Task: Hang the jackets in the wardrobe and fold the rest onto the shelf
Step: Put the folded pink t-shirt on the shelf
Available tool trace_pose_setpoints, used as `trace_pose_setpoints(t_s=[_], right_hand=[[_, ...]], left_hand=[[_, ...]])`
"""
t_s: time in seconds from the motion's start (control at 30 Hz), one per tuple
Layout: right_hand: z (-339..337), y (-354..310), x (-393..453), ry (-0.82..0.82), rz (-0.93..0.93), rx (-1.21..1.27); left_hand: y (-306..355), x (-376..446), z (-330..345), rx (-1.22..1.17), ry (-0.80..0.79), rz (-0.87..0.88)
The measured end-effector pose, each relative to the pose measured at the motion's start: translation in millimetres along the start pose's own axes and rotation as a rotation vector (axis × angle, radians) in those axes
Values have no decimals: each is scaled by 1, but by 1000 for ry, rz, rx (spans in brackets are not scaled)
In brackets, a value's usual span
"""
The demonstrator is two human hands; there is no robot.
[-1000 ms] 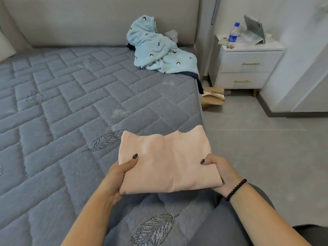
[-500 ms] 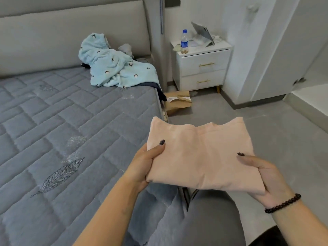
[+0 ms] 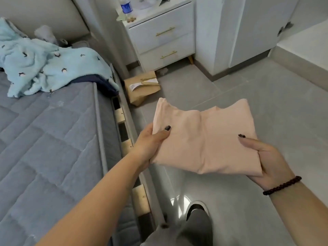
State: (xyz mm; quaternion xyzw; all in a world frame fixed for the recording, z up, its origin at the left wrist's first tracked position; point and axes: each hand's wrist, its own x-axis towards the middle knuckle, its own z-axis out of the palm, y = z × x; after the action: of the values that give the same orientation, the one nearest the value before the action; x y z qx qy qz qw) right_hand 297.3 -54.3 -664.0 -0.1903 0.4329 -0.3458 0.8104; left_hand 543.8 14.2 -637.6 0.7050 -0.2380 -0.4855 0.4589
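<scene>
A folded peach garment [image 3: 204, 141] is held flat in the air over the grey floor, just right of the bed. My left hand [image 3: 150, 144] grips its left edge, thumb on top. My right hand [image 3: 266, 160] holds its right edge from below, thumb lying on the fabric. A light blue fleece garment with small dark prints [image 3: 46, 66] lies crumpled at the head of the bed, with a dark navy piece [image 3: 99, 82] showing under it. White wardrobe panels [image 3: 252, 29] stand at the upper right.
The grey quilted mattress [image 3: 44, 148] fills the left side. A white nightstand [image 3: 163, 36] with a water bottle [image 3: 126, 7] stands at the back. A brown cardboard box [image 3: 142, 87] lies on the floor beside the bed. My shoe [image 3: 197, 219] is on the tiles below.
The peach garment has been lifted off the mattress and carried right, over the floor. My view has turned right, away from the bed; both hands keep their hold.
</scene>
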Motion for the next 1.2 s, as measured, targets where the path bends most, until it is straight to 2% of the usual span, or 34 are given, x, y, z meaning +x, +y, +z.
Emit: trace_pose_setpoints(t_s=[0.2,0.37,0.57,0.7,0.87,0.97,1.2], right_hand=[[-23,-49,16,48,-20,-11],[-4,-118,-23,130,-20,0],[66,-252,-103,177,-99,-108],[124,-347,-157,184,-202,-172],[184,-432,-199,260,-335,-170],[216,-478,-214,290,-426,-174],[268,-571,-241,337,-588,-337]], left_hand=[[41,36,51,138,13,-70],[128,32,76,220,-87,-63],[289,-8,90,255,-195,22],[413,-41,93,216,-237,141],[544,-66,94,188,-349,289],[593,-78,96,126,-360,327],[660,-90,115,33,-380,377]])
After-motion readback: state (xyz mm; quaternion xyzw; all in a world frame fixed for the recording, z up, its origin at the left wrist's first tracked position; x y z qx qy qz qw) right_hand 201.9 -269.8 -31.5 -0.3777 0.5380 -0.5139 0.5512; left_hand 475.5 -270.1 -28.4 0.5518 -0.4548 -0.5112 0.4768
